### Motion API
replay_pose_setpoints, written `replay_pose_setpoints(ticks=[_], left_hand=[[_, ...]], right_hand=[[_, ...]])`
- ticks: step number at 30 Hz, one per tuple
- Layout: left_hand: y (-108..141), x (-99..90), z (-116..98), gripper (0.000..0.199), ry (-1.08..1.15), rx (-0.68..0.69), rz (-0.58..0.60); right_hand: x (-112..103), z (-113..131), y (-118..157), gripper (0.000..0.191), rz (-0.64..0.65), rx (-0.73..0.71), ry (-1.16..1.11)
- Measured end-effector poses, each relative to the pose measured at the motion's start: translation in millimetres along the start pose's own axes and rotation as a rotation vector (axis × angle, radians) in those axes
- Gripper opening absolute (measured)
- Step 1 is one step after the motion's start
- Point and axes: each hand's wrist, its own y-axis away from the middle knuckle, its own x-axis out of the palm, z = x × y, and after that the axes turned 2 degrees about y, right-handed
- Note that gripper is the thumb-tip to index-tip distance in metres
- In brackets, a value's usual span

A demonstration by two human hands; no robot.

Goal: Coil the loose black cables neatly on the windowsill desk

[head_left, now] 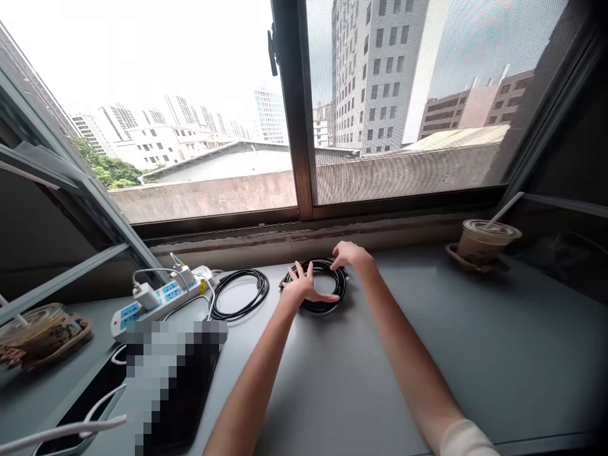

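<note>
Head view: the left hand (300, 292), fingers spread wide, lies over the near-left side of a black cable coil (323, 309), while the right hand (352, 254) curves at the coil's far-right edge, its grip impossible to tell from here. Left of the left hand lies a second cable coil (263, 288), then a power strip (171, 292); well right of the right hand stands a lidded cup (487, 246).

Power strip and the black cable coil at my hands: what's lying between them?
In the head view, a separate black cable loop lies between the power strip and that coil, with a white cable near the strip.
</note>
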Motion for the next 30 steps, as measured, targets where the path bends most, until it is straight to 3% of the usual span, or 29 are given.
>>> replay_pose_setpoints(ticks=[6,9,12,16,18,23,30], left_hand=[[-6,4.5,2,0.135,-0.036,0.015,0.007],[-8,-3.2,12,0.113,-0.017,0.023,-0.045],[-11,-8.2,20,0.083,-0.010,-0.051,-0.178],[-19,-8.6,30,0.047,-0.008,-0.158,-0.301],[-23,-8.5,33,0.038,0.007,-0.180,-0.324],[-24,-8.3,33,0.033,0.042,-0.177,-0.392],[-23,-8.9,32,0.032,0.107,-0.164,-0.394]], right_hand=[[27,-6,-30,0.034,0.020,-0.055,-0.063],[40,-10,-44,0.034,0.041,-0.114,-0.112],[46,-12,-50,0.034,0.019,-0.138,-0.145],[46,-13,-50,0.032,-0.019,-0.131,-0.161],[45,-13,-48,0.031,-0.028,-0.119,-0.165],[41,-12,-44,0.030,-0.069,-0.075,-0.161],[24,-4,-30,0.028,-0.095,-0.047,-0.144]])
